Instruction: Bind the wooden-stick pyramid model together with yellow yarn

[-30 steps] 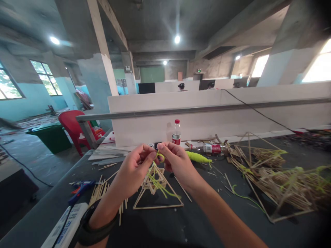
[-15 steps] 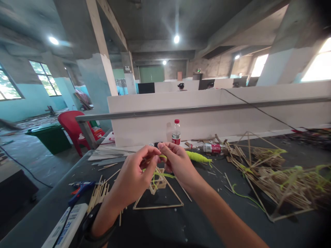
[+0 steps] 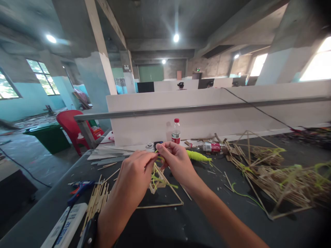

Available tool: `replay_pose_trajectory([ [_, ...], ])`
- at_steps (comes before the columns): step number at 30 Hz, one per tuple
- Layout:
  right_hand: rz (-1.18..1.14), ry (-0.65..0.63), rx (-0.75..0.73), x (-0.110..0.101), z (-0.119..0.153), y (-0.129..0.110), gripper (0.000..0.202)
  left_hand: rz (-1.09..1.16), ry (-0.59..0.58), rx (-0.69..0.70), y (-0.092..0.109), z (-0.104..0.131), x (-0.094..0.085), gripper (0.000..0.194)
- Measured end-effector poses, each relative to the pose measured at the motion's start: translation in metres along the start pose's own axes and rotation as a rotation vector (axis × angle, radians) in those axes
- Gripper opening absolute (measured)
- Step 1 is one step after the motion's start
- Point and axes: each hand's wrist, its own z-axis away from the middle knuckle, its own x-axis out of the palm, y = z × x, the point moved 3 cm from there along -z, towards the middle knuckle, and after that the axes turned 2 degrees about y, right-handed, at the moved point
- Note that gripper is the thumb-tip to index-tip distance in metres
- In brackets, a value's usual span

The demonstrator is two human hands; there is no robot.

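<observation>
Close together at the middle of the view, both my hands pinch a thin yellow-green cord (image 3: pixel 160 159). My left hand (image 3: pixel 134 174) has its back turned up, with thumb and fingertips pressed together. My right hand (image 3: pixel 178 160) grips the cord between thumb and forefinger. Below them on the dark table (image 3: pixel 196 224) lies a frame of thin wooden sticks (image 3: pixel 162 206), with loose green strands on its upper part. My hands hide some of that frame and most of the held cord.
At left lie a blue glue gun (image 3: pixel 82 189), loose wooden sticks (image 3: pixel 97 198) and white boxes (image 3: pixel 69 224). Behind my hands are a bundle of green cord (image 3: pixel 199 156), an upright bottle (image 3: pixel 176 132) and a lying bottle (image 3: pixel 213 148). Tangled stick frames (image 3: pixel 284 186) cover the right side.
My left hand has rolled over so its back faces up more, and its fingers have closed in toward the right hand. The green strands on the frame have shifted slightly.
</observation>
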Motion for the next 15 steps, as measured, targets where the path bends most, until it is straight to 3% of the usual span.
replay_pose_trajectory([
  [9, 0.101, 0.000, -0.036, -0.0068, -0.0042, -0.0038, 0.027, 0.075, -0.120, -0.056, 0.0004, 0.0005, 0.0030, 0.014],
  [15, 0.097, -0.018, -0.050, -0.0068, -0.0031, -0.0024, 0.027, 0.101, -0.113, -0.059, 0.0010, -0.0010, 0.0020, 0.014],
])
